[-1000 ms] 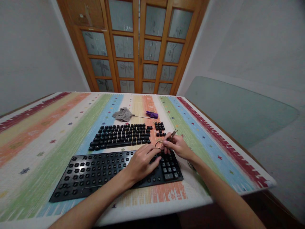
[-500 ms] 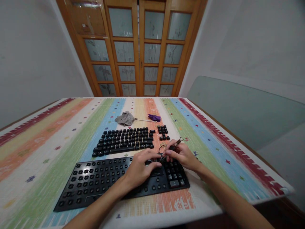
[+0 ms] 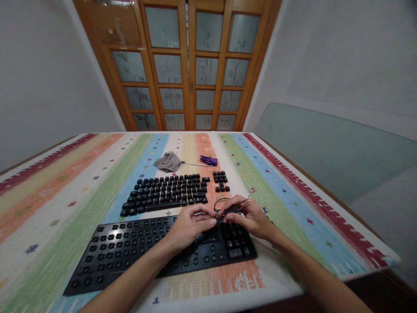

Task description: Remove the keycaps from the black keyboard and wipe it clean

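A black keyboard (image 3: 130, 243) lies at the table's near side, most of its keys stripped to bare switches; the number pad at its right still carries keycaps (image 3: 235, 253). Over its right part, my left hand (image 3: 193, 224) is closed, thumb and fingers pinching a small dark piece (image 3: 219, 220) that looks like a keycap. Close against it, my right hand (image 3: 249, 215) is closed around a keycap puller (image 3: 232, 209) with a black handle and thin wire loops. My fingers partly hide the small piece and the puller's near end.
Behind the keyboard, loose black keycaps (image 3: 166, 191) stand in keyboard order, with a smaller group (image 3: 220, 177) to their right. Farther back lie a grey cloth (image 3: 167, 161), a thin rod (image 3: 197, 164) and a purple item (image 3: 208, 160). A dark cable (image 3: 221, 199) curves behind my hands.
My right hand has turned the puller, so its end no longer points up and away. Both hands have drawn closer together at the small dark piece. The view has shifted slightly.
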Available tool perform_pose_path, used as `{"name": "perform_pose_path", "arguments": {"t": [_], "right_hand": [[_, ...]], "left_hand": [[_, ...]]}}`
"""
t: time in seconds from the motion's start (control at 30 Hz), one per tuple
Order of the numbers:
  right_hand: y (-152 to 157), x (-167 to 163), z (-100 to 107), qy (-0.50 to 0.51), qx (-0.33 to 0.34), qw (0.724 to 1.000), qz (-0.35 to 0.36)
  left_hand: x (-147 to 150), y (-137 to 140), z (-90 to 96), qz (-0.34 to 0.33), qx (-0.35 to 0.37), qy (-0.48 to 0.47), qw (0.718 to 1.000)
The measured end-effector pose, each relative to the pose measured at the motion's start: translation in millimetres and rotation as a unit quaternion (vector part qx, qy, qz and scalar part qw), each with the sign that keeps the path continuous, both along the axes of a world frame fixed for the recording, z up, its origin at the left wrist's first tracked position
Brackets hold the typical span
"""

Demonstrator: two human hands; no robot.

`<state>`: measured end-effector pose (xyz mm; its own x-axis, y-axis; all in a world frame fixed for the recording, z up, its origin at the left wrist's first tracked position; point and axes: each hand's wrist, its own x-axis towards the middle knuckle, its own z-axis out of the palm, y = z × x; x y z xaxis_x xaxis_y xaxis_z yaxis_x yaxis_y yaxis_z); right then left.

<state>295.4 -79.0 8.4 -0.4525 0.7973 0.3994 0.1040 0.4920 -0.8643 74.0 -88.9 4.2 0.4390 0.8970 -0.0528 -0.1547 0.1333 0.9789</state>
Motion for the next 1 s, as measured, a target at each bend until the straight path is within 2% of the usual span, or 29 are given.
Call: {"name": "perform_pose_path", "arguments": {"t": [0.2,0.3,0.4,0.5,0.73,0.83,1.0], "right_hand": [[-1.5,-0.8,3.3,-0.018,0.029,0.999,0.004],[-1.1,0.2,3.6,-0.024,0.043,0.999,0.001],[-0.8,1.1,4.9,-0.014,0.040,0.999,-0.013],[-1.3,1.4,7.2,-0.004,0.036,0.999,-0.017],[-2.0,1.3,9.2,-0.032,0.041,0.998,-0.029],[-0.8,1.2,7.9,-0.041,0.050,0.997,-0.031],[1.2,0.9,7.2,-0.053,0.076,0.994,-0.052]], "left_hand": [[1.7,-2.9,0.3,0.007,-0.070,-0.073,0.995],[0.1,-2.4,0.5,-0.011,-0.070,-0.091,0.993],[-2.9,-0.2,2.0,-0.014,0.023,-0.047,0.999],[-4.8,1.2,4.1,-0.010,0.131,0.022,0.991],[-4.9,-0.3,7.4,-0.017,0.210,0.079,0.974],[-7.5,1.9,12.6,0.000,0.285,0.153,0.946],[-10.8,5.2,20.9,0.016,0.415,0.253,0.874]]}}
